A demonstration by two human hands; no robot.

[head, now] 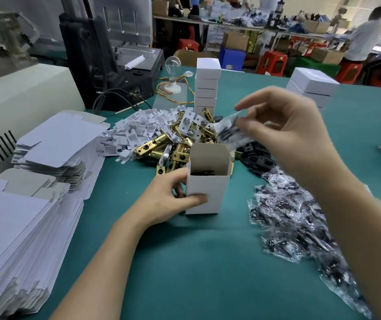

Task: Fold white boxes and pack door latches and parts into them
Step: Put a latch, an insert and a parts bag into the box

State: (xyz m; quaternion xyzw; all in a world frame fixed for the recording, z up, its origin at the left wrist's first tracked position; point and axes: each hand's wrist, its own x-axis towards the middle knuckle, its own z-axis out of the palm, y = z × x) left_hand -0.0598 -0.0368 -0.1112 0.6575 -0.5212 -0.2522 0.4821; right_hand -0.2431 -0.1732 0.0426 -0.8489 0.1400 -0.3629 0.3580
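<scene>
1. The white box (204, 192) stands upright on the green worktop (185, 250) with its top flaps open; a dark latch part (204, 173) shows inside.
2. The left grip (171, 199) curls round the box's left side, thumb across its front.
3. The right grip (284, 131), raised above the box to its right, pinches a clear parts bag (228, 132).

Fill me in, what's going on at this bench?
A person is packing latch kits. The left hand grips an upright open white box on the green table; something dark already sits inside. The right hand pinches a small clear bag of dark parts just above the box's opening. Brass latches lie heaped behind the box, more bags to its right, flat box blanks to the left.
</scene>
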